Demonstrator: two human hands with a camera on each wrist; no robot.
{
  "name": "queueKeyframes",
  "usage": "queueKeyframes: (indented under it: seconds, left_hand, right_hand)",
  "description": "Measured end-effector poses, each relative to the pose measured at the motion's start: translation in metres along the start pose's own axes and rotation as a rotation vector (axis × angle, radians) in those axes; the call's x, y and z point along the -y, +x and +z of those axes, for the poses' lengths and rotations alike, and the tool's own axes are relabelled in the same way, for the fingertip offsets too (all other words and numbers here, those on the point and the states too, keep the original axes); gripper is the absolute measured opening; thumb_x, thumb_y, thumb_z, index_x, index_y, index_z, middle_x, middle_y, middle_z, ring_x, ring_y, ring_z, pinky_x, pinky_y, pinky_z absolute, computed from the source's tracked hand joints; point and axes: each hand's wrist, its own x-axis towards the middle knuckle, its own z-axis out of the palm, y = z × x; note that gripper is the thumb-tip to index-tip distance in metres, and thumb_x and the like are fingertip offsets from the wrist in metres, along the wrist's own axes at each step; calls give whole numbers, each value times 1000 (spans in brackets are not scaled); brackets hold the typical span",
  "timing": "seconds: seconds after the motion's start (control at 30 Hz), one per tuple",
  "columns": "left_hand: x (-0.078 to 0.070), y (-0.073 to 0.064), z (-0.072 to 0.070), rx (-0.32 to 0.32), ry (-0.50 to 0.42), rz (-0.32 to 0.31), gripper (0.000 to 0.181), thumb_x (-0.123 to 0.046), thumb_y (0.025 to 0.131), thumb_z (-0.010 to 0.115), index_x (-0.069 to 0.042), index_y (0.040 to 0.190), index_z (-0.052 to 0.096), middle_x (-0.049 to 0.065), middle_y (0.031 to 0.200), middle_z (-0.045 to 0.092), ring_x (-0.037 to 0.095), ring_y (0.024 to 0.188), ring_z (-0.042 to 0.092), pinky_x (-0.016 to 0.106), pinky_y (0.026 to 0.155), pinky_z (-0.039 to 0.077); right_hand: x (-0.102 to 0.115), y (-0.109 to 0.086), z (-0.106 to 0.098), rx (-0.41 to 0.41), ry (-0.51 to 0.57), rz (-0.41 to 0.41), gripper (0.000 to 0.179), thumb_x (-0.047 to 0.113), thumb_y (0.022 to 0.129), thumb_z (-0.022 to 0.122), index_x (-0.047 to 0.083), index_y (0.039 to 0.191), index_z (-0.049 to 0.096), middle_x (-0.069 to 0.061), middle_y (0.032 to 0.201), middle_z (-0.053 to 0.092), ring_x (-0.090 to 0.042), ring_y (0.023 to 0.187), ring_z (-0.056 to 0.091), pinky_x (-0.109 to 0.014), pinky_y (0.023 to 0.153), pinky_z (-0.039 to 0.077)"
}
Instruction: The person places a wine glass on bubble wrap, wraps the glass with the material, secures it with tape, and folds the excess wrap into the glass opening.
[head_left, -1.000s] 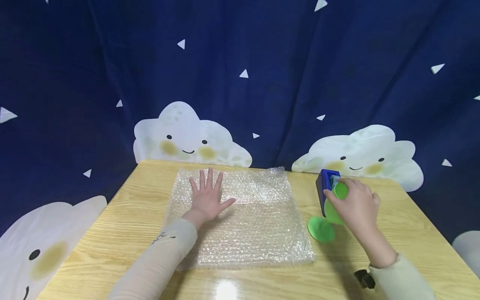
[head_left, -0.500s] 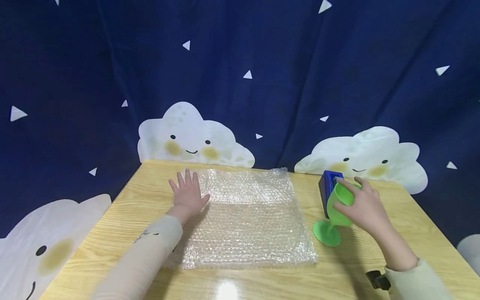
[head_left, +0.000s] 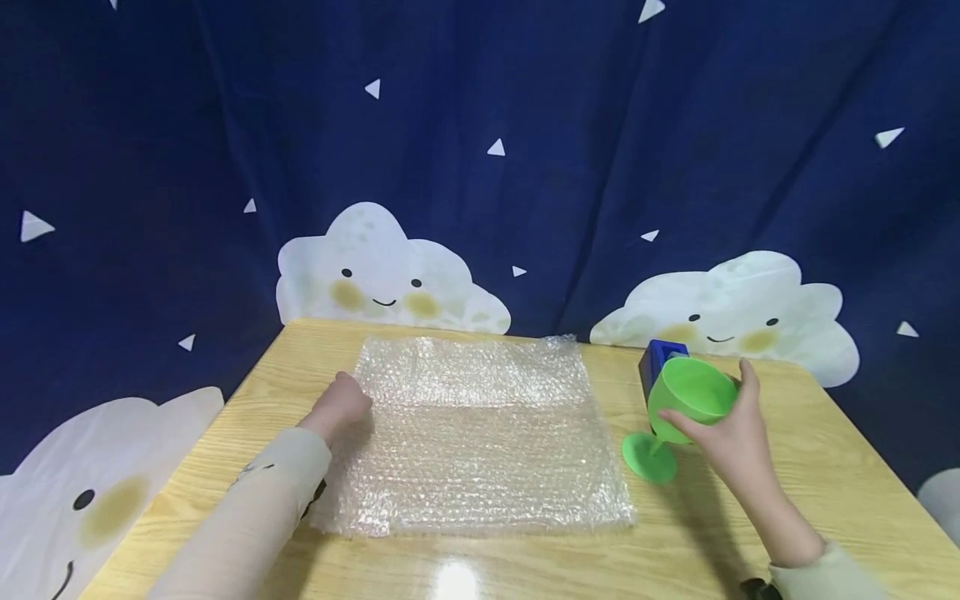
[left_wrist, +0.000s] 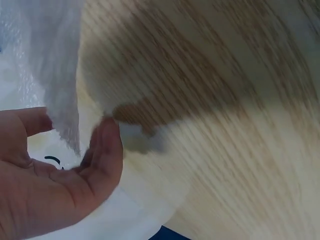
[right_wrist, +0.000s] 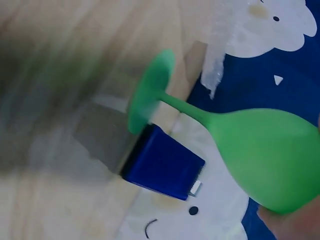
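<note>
A green goblet is tilted above the right part of the table, its round foot to the lower left. My right hand grips its bowl between thumb and fingers; in the right wrist view only a bit of hand shows at the bowl. A sheet of clear bubble wrap lies flat in the middle of the table. At its left edge is my left hand, fingers curled. The left wrist view has the wrap's edge between the thumb and the bent fingers of that hand.
A blue box-like holder, probably a tape dispenser, stands behind the goblet at the back right. The wooden table ends at a dark blue curtain printed with clouds and triangles.
My left hand has slid left off the middle of the wrap to its edge, and its spread fingers have curled. My right hand has drawn the goblet slightly away from the blue holder.
</note>
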Motion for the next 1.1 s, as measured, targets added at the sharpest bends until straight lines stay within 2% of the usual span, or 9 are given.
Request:
queueKeyframes:
  seconds: [0.13,0.23,0.4,0.53,0.63,0.73,0.8,0.93,1.1]
  left_hand:
    - [1,-1,-1,26,-70,17,56,1,88,37,29,130,11,44,125,38,38,98,51,45,89,49]
    - [1,-2,0,22,-90,16,56,4,86,35,28,130,11,44,126,37,36,93,51,39,81,51]
    - [2,-5,0,-6,-90,29,58,6,84,33,29,131,8,46,128,33,31,82,49,30,64,47]
    - [3,-8,-1,-48,-135,34,48,9,82,34,26,126,25,35,104,47,24,72,46,25,56,43]
    - [4,-9,0,-71,-188,30,39,10,82,35,22,118,35,23,92,49,23,72,47,25,58,45]
    - [6,-10,0,-77,-219,25,38,9,83,35,21,119,37,29,103,51,29,84,52,32,71,51]
    - [8,-11,0,-77,-246,10,40,9,84,37,20,122,36,33,116,48,34,95,53,37,80,52]
    - [11,-13,3,-97,-306,12,45,9,83,41,17,126,35,36,126,43,38,101,54,39,81,54]
    - [13,-13,9,-194,-326,34,37,4,87,42,14,123,42,33,120,50,33,92,54,35,73,52]
  right_hand:
    - [-5,-4,5,3,85,114,120,31,76,78,13,148,-15,-36,149,12,-52,132,24,-64,105,26]
    - [-10,-5,11,4,149,166,109,27,79,75,10,149,-6,-31,148,20,-42,131,30,-58,108,28]
    - [-15,-3,17,1,174,159,94,22,80,74,2,144,9,-23,140,33,-31,120,39,-53,104,35]
    - [-15,-1,15,-8,153,155,95,27,79,75,-1,143,9,-29,138,33,-38,120,39,-55,102,35]
    - [-11,2,9,-15,106,148,91,32,81,72,0,142,13,-23,133,38,-29,112,45,-39,94,42]
    - [-2,5,1,-7,87,124,84,35,84,68,2,142,16,-10,125,42,-8,98,45,-18,81,42]
    - [5,7,-3,4,88,113,81,36,86,65,2,142,18,-1,119,42,2,92,42,-9,75,39]
    - [21,9,-8,62,90,115,78,42,89,59,2,144,19,-2,120,43,7,90,40,-16,81,39]
    - [43,9,2,260,121,124,75,46,94,48,0,145,19,-16,134,40,7,94,40,-30,94,38]
